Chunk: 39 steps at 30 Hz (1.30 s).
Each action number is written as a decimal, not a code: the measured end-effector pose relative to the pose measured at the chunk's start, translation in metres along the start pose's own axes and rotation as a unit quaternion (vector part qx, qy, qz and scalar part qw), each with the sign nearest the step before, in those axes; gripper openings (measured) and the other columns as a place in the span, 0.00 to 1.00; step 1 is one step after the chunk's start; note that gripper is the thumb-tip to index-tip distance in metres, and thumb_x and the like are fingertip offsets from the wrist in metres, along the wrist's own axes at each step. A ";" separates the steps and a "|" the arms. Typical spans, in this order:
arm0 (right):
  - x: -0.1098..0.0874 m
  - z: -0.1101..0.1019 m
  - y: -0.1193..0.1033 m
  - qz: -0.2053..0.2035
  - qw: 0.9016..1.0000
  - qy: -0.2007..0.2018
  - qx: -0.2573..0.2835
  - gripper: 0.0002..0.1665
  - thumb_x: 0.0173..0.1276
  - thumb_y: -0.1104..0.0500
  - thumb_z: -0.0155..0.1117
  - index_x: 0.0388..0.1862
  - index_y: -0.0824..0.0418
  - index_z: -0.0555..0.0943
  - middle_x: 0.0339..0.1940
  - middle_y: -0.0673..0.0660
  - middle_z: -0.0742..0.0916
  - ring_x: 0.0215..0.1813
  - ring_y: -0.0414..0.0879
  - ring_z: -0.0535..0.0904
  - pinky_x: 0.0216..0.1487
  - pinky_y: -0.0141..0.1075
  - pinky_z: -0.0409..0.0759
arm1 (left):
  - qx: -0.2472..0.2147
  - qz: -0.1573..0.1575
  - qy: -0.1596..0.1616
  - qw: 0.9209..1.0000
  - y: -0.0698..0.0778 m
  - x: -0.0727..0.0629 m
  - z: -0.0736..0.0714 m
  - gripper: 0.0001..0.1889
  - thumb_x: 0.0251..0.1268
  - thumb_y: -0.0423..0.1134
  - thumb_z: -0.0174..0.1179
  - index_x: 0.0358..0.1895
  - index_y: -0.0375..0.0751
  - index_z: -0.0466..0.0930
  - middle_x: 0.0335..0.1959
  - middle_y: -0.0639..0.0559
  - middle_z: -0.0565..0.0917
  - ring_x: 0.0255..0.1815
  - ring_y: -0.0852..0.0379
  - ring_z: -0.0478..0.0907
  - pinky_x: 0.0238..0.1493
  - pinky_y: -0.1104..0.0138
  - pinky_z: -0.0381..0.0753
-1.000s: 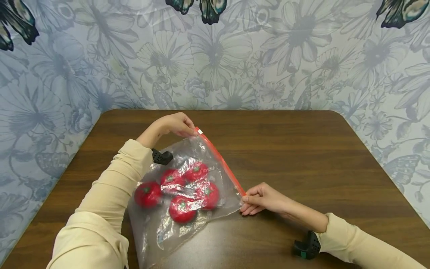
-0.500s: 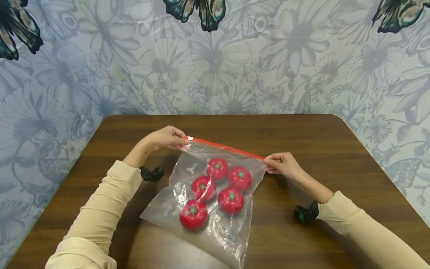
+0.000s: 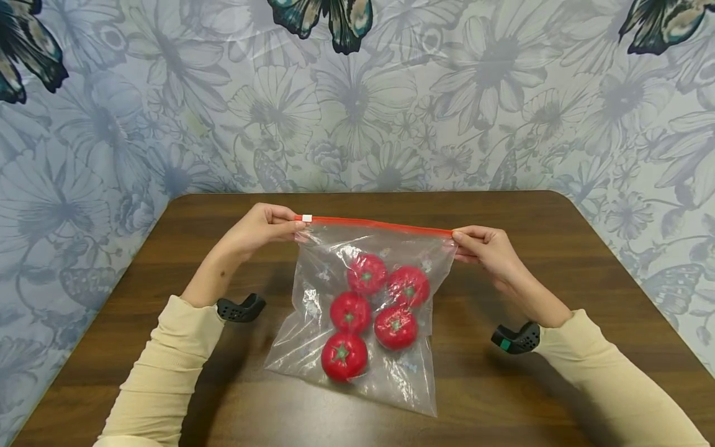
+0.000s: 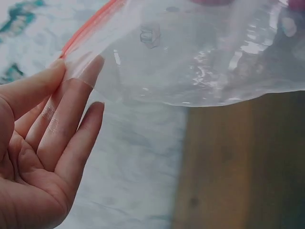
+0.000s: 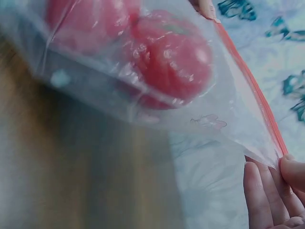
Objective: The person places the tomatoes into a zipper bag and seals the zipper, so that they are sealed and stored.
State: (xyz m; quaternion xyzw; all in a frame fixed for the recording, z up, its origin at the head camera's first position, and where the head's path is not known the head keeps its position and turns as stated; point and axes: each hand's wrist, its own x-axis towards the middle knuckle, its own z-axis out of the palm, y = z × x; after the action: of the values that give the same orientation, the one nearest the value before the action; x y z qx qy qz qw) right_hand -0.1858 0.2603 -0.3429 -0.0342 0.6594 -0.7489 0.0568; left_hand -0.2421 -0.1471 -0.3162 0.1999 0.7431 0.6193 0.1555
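Observation:
A clear zip bag (image 3: 315,285) hangs between my two hands, with several red tomatoes (image 3: 366,274) inside. Its red zip strip (image 3: 380,225) runs nearly level along the top, and a white slider (image 3: 306,218) sits at the left end. My left hand (image 3: 254,230) pinches that corner beside the slider; the left wrist view shows thumb and fingers on the clear film (image 4: 167,62) and red edge. At the opposite corner my right hand (image 3: 494,251) grips the strip's end between thumb and fingers. In the right wrist view a tomato (image 5: 167,57) presses against the plastic.
A brown wooden table (image 3: 491,397) lies under the bag, its far edge against a flower-patterned wall covering (image 3: 385,118). Black wrist devices (image 3: 241,308) are worn at both sleeve cuffs.
The bag has swung from a steep slant at the left to nearly level in the middle. My right hand has risen away from me, while my left has moved left.

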 end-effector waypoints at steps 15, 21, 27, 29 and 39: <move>-0.031 0.014 -0.070 -0.140 0.989 -0.050 0.029 0.10 0.67 0.73 0.55 0.36 0.68 0.85 0.30 0.59 0.87 0.32 0.46 0.84 0.35 0.36 0.83 | -0.027 0.134 0.041 0.990 0.064 -0.045 0.004 0.08 0.65 0.26 0.55 0.39 0.35 0.85 0.32 0.43 0.85 0.33 0.50 0.84 0.41 0.63 0.82; -0.044 0.014 -0.092 -0.192 0.980 -0.047 0.000 0.09 0.66 0.73 0.55 0.37 0.72 0.83 0.30 0.61 0.87 0.34 0.47 0.84 0.37 0.35 0.83 | -0.045 0.177 0.085 0.980 0.075 -0.060 0.018 0.08 0.65 0.26 0.56 0.40 0.31 0.84 0.33 0.41 0.85 0.36 0.49 0.83 0.45 0.62 0.80; -0.048 0.016 -0.103 -0.220 0.975 -0.040 0.005 0.07 0.65 0.75 0.56 0.37 0.75 0.82 0.29 0.62 0.87 0.33 0.48 0.84 0.37 0.34 0.82 | -0.084 0.211 0.145 0.963 0.078 -0.064 0.032 0.07 0.62 0.23 0.57 0.39 0.28 0.84 0.34 0.42 0.85 0.39 0.50 0.83 0.44 0.63 0.80; -0.047 0.016 -0.104 -0.225 0.974 -0.035 0.008 0.07 0.64 0.75 0.57 0.37 0.76 0.82 0.29 0.62 0.87 0.33 0.48 0.85 0.37 0.34 0.82 | -0.092 0.220 0.161 0.958 0.077 -0.062 0.033 0.07 0.62 0.23 0.57 0.38 0.29 0.85 0.34 0.42 0.85 0.38 0.51 0.83 0.42 0.63 0.81; -0.042 0.014 -0.101 -0.231 0.973 -0.026 0.009 0.06 0.64 0.75 0.57 0.36 0.76 0.82 0.29 0.61 0.87 0.32 0.48 0.84 0.37 0.34 0.82 | -0.149 0.227 0.176 0.946 0.066 -0.051 0.042 0.10 0.63 0.21 0.55 0.36 0.34 0.86 0.32 0.42 0.85 0.36 0.51 0.84 0.42 0.62 0.81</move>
State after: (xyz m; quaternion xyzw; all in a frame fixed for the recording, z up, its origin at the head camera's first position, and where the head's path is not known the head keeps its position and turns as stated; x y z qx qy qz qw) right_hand -0.1466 0.2643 -0.2398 -0.2041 0.6249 -0.7468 -0.1006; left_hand -0.1710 -0.1260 -0.2601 0.2253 0.5930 0.7672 -0.0943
